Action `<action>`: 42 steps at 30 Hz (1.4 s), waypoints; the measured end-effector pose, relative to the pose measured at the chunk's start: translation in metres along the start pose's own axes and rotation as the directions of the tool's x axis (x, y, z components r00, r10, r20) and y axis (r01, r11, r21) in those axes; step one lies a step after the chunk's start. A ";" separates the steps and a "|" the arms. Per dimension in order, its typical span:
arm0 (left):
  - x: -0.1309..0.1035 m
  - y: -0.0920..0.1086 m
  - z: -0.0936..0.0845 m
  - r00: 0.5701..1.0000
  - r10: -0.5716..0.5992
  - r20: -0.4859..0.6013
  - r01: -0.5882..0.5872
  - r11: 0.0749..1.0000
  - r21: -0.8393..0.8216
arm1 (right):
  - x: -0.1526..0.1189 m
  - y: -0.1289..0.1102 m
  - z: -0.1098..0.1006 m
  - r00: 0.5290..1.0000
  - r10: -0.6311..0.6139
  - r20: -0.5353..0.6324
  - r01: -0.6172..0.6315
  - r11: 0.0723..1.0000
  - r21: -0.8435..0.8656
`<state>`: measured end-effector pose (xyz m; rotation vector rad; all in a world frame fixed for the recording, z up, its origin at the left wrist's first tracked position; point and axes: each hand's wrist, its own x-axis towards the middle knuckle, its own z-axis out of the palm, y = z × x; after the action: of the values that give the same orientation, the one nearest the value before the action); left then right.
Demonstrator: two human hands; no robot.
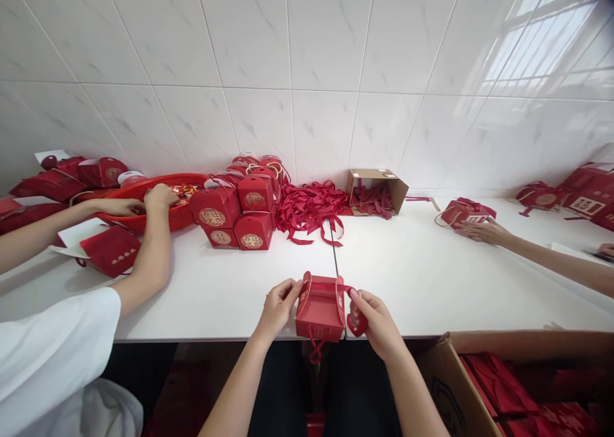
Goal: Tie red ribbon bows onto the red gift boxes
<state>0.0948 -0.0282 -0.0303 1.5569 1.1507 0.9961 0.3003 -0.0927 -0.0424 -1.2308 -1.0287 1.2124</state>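
Note:
A small red gift box [320, 315] rests at the table's front edge, with a red ribbon [329, 287] stretched across its top. My left hand [279, 306] pinches the ribbon's left end at the box's upper left side. On the right, my right hand [373, 315] has thumb and fingers closed on the ribbon, and a loop of it hangs by the fingers. A red cord dangles from the box's front. Behind the box lies a heap of loose red ribbons [311, 206], beside stacked red boxes [254, 231].
At the left, a person's hands reach into a red basin [185, 218] near an open box [111, 251]. A cardboard box [401, 190] holds ribbons at the back. Another person's hand [487, 232] touches a red box [463, 212]. A large carton [472, 411] stands front right.

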 end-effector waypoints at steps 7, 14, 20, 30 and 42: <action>-0.002 0.003 -0.023 0.999 -0.039 -0.031 0.039 0.999 0.015 | 0.004 -0.008 -0.032 0.999 0.008 -0.041 -0.013 0.995 -0.103; 0.001 0.021 -0.027 0.998 -0.039 0.052 0.037 0.999 0.037 | 0.004 -0.033 -0.053 0.998 -0.029 0.047 0.042 0.949 -0.314; 0.011 0.010 -0.017 0.995 0.062 -0.077 -0.044 0.975 0.218 | 0.010 -0.019 -0.059 0.994 -0.099 -0.036 0.073 0.896 -0.437; -0.039 0.003 -0.015 0.998 -0.035 -0.055 0.049 0.957 0.285 | -0.030 -0.003 -0.028 0.988 0.073 0.135 -0.013 0.917 -0.400; -0.014 0.003 0.010 0.978 -0.162 -0.128 0.105 0.924 -0.369 | -0.030 0.016 0.003 0.971 0.140 -0.193 0.011 0.782 0.623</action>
<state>0.1016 -0.0446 -0.0308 1.1094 1.0916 1.1787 0.2927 -0.1230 -0.0565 -0.8498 -0.3519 1.2855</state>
